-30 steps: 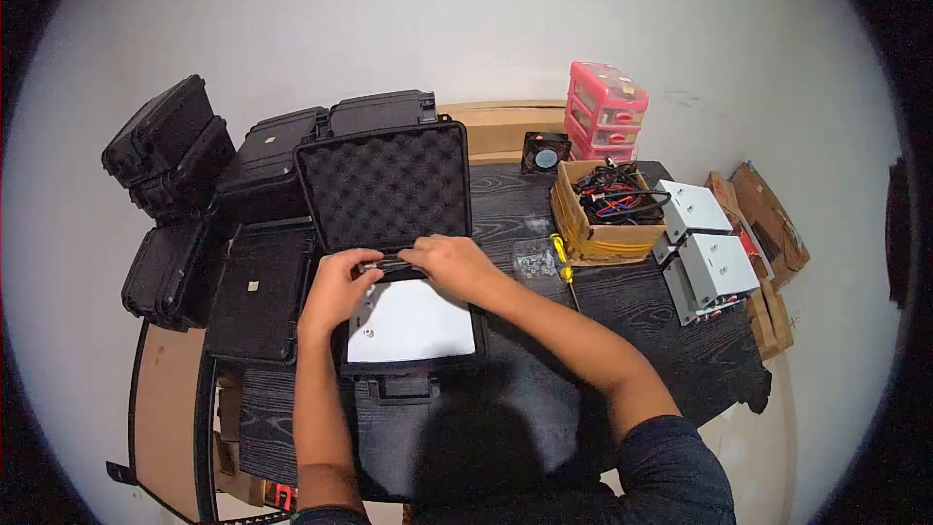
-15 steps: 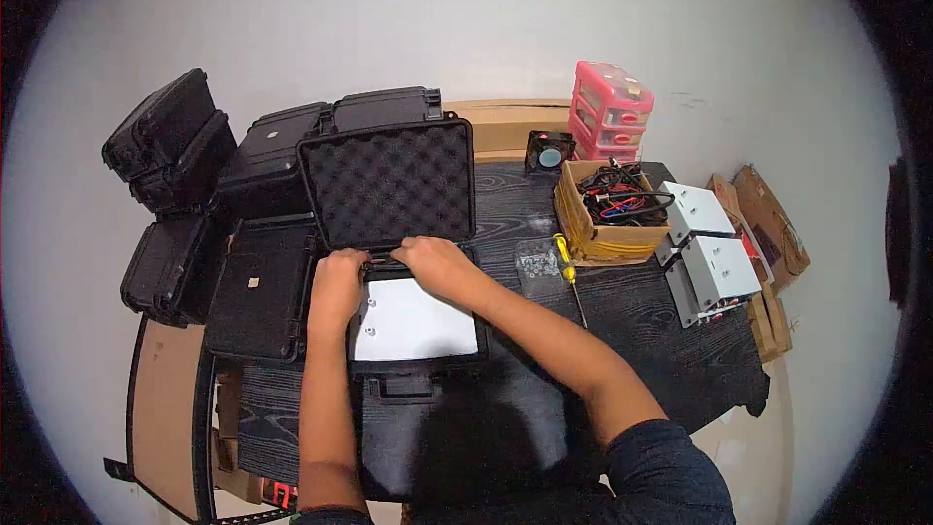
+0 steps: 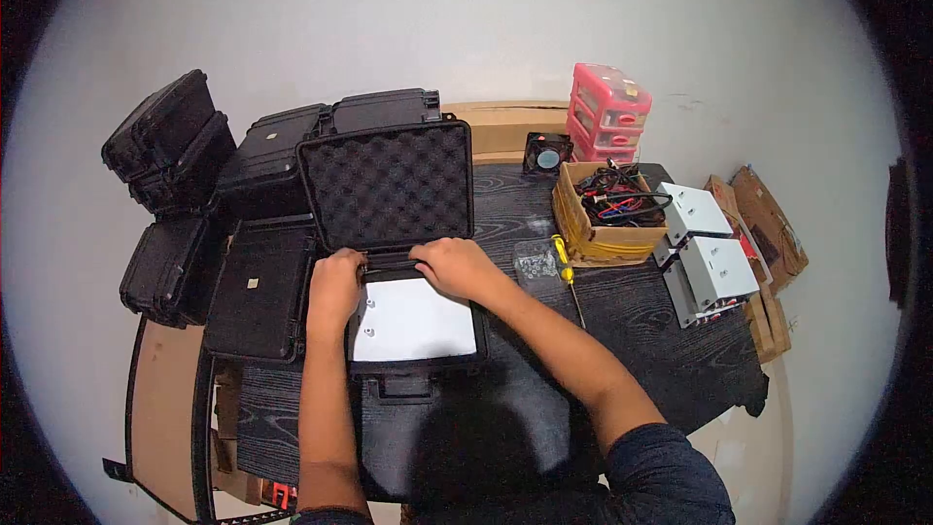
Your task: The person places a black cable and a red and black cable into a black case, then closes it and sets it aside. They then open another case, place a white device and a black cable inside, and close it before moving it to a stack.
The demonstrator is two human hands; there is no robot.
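Observation:
An open black case (image 3: 468,185) with wavy foam in its raised lid lies on the dark table. A white panel (image 3: 418,321) with small metal fittings fills most of its base. At the back left of the base, by the hinge, is my left hand (image 3: 337,282), its fingers curled down at the panel's corner; what they hold is hidden. My right hand (image 3: 457,267) is bent over the strip behind the panel, fingertips pointing left; anything under them is too small to tell. Dark cable-like pieces show between the two hands.
Closed black cases (image 3: 258,282) are stacked at the left. On the right stand a cardboard box (image 3: 607,245) of cables, a yellow screwdriver (image 3: 564,261), a bag of small parts (image 3: 535,262) and white metal units (image 3: 717,267). A fan (image 3: 547,154) and pink drawers (image 3: 607,117) are behind.
My left hand has moved down into the case's back left corner. My right hand has shifted slightly right, widening the gap between the hands.

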